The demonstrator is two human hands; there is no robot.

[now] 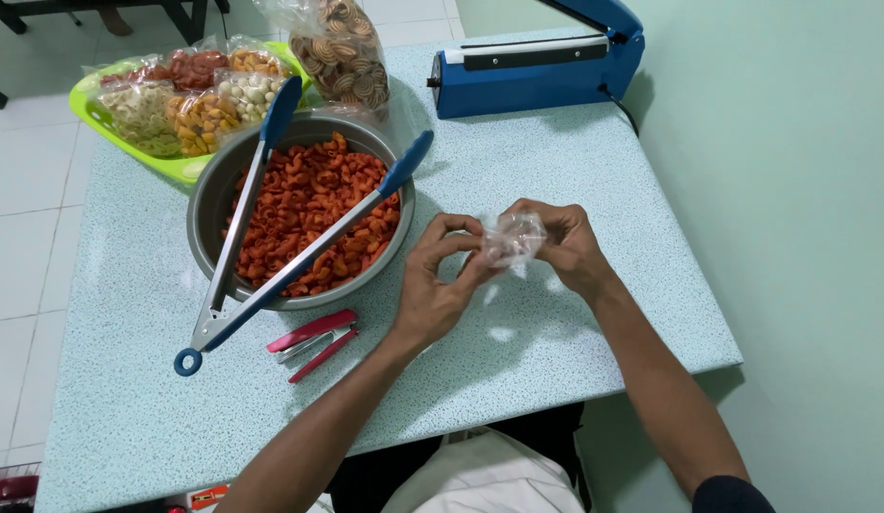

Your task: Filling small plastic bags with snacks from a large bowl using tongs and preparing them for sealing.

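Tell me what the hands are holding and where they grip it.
Both hands hold one small clear plastic bag above the table. The left hand pinches its left edge with the fingertips, and the right hand pinches its right edge.

Small home snack-packing workspace, shown by a blue heat sealer point(537, 66) set on a speckled table point(594, 190), bagged snacks heaped in a green tray point(180, 166), tiled floor point(24, 218).

We saw a grey bowl point(206, 204) of orange snacks at nine o'clock, tongs point(271, 237) lying across it. A red stapler point(313, 340) lay at seven, a green tray point(180, 167) of bagged snacks at eleven, a blue sealer point(537, 66) at twelve.
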